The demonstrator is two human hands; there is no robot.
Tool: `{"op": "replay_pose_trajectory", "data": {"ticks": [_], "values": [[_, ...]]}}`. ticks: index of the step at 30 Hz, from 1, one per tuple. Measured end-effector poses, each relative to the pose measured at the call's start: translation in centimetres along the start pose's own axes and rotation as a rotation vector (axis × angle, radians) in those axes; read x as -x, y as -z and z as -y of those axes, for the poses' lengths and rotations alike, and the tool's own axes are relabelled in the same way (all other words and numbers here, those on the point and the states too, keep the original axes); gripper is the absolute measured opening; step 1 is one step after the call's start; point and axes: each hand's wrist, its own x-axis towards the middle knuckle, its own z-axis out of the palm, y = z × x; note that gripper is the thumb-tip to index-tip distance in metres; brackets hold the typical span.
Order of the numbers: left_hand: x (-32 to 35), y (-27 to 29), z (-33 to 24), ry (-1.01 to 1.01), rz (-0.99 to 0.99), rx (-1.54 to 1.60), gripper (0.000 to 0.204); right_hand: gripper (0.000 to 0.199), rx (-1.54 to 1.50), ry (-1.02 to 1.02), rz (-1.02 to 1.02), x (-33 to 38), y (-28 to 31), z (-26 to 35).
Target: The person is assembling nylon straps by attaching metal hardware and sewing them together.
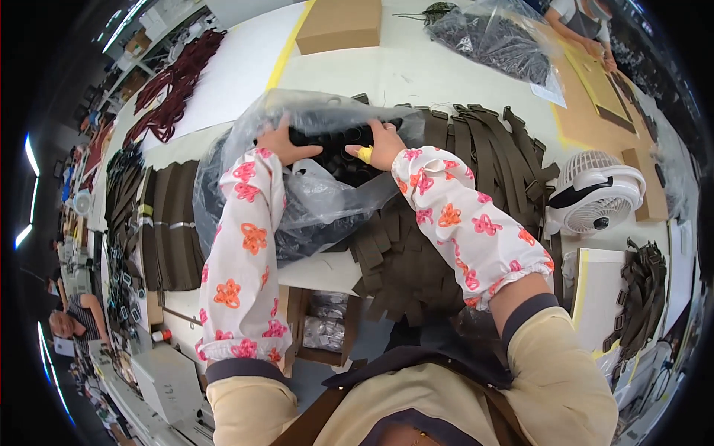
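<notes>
A large clear plastic bag [320, 201] lies on the table in front of me, its mouth spread wide. Inside it are many black plastic pieces [346, 139], some with round openings; their exact kind I cannot make out. At the left side of the mouth is my left hand [281, 143], thumb stretched toward the middle and fingers apart against the plastic. Across from it, my right hand [382, 147] touches the right side of the mouth, thumb and fingers apart. Yellow wrapping [364, 154] covers part of one of its digits. Neither hand grasps a piece.
Brown-green webbing straps [480, 149] with buckles lie right of the bag; bundled straps [169, 223] lie left. A white fan [595, 193] stands at right. Beyond are a cardboard box [340, 26], dark red cords [175, 82] and another filled bag [491, 44]. A person works at the far right.
</notes>
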Motion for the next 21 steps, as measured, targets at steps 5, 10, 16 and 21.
{"op": "replay_pose_trajectory", "data": {"ticks": [5, 10, 16, 21], "values": [[-4.8, -2.9, 3.7, -0.077, 0.089, 0.101, 0.116, 0.109, -0.198, -0.181, 0.007, -2.2, -3.5, -2.9], [-4.3, -3.4, 2.7, -0.515, 0.275, 0.441, 0.097, 0.108, -0.635, -0.240, 0.149, -0.7, -4.4, 0.5], [-4.7, -6.5, -1.5, -0.532, 0.311, 0.584, 0.066, 0.095, -0.986, -0.506, -0.236, -2.3, -6.9, 0.8], [-4.6, -8.3, -3.9, -0.611, -0.083, 0.399, 0.052, 0.042, -1.657, -0.448, -0.458, -2.8, -7.4, 0.1]]}}
